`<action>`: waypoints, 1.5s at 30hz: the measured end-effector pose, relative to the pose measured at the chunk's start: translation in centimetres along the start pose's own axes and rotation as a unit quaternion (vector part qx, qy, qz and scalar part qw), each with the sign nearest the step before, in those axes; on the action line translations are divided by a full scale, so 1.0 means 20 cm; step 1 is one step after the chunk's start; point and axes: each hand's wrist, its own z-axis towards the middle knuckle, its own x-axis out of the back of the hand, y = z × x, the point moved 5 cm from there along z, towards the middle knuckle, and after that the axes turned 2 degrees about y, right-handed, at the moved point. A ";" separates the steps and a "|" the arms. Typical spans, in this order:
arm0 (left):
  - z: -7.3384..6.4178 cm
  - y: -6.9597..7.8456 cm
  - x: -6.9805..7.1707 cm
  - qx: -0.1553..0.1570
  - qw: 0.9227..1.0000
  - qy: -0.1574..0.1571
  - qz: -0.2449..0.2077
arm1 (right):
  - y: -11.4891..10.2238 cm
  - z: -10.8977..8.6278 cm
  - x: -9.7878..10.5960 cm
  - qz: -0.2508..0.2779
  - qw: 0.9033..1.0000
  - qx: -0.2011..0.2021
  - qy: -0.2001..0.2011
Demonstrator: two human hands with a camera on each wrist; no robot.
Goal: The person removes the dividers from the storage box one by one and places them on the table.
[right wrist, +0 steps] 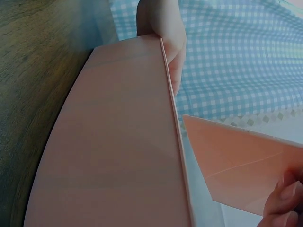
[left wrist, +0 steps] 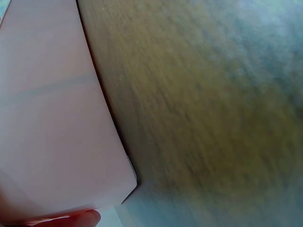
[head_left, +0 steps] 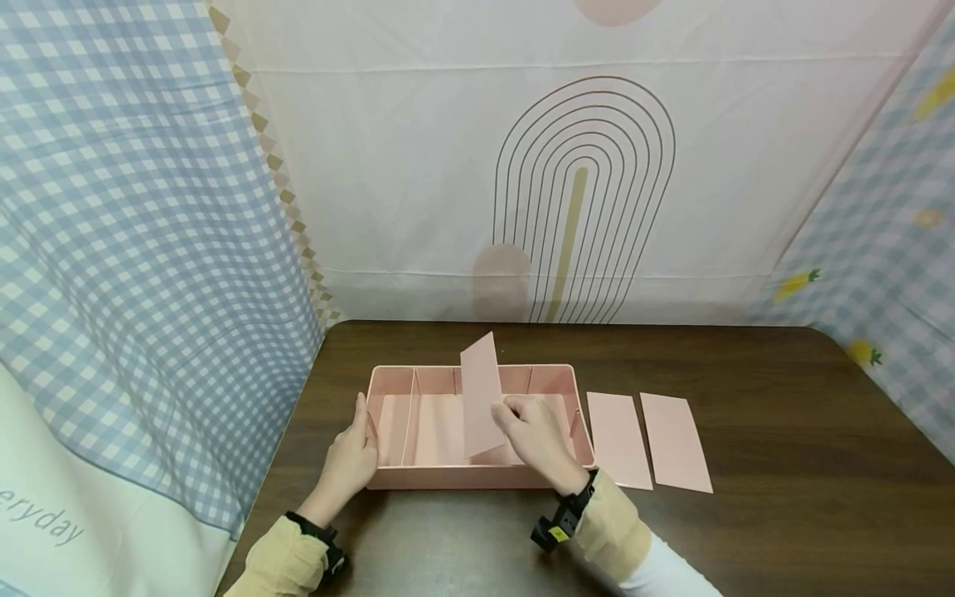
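Note:
A long pink organizer box (head_left: 462, 478) sits on the table, with a crosswise divider (head_left: 408, 419) standing near its left end. At that end my left hand (head_left: 351, 456) rests against the outer wall, one finger straight along it. My right hand (head_left: 533, 431) pinches a thin pink divider panel (head_left: 481, 398) by its edge, over the middle of the box. In the right wrist view, the panel (right wrist: 227, 161) is tilted above the rim, with curled fingertips (right wrist: 284, 194) on it. The left wrist view shows the box's front wall (left wrist: 57, 132) and one fingertip (left wrist: 87, 217).
Two similar flat pink panels, a nearer one (head_left: 619, 439) and an outer one (head_left: 675, 439), lie side by side right of the box. The dark wooden table (head_left: 806, 464) meets a white patterned cloth (head_left: 403, 207) behind. A blue checked curtain (head_left: 149, 207) hangs on the left.

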 end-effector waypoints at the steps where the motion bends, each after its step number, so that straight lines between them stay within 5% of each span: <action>1: 0.00 0.00 0.00 0.001 1.000 0.000 0.000 | 0.00 0.00 0.00 0.003 1.000 -0.001 -0.001; 45: -0.01 0.01 0.01 -0.002 1.000 0.003 -0.004 | 0.05 -0.05 0.08 0.048 0.998 -0.029 -0.007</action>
